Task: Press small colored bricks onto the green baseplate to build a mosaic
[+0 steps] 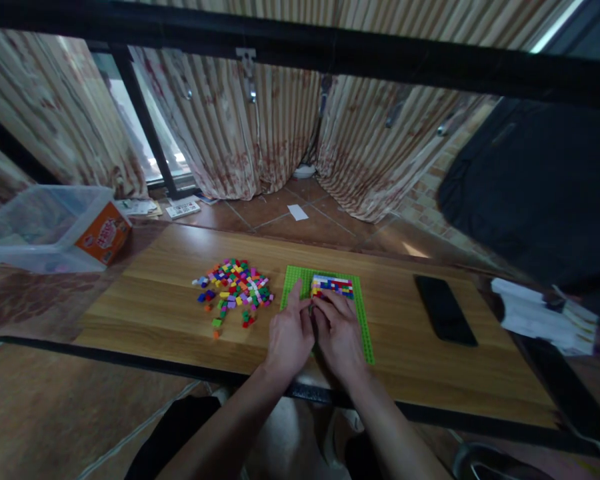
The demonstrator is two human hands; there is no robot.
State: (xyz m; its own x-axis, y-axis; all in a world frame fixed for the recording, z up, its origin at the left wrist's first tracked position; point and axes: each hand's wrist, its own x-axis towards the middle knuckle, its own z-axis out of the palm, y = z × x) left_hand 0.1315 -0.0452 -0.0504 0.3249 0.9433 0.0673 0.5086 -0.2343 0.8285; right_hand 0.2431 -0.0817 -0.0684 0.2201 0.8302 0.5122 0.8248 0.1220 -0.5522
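"What's on the table [145,313]?"
"A green board [294,273], with a brick pile [237,283] to its left."
"Anything held?"
"Can't tell (fingers hide it): the left hand [291,333] has its index straight, the right hand [339,330] curls against the board's built bricks [335,284]."
"Then press evenly, straight down."

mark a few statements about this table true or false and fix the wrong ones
1. The left hand and right hand are over a green baseplate. True.
2. A block of coloured bricks sits on the baseplate. True.
3. The loose bricks lie right of the baseplate. False: the loose bricks lie to its left.
4. A black phone lies on the wooden table. True.
5. The clear bin bears a blue label. False: the clear bin bears an orange label.
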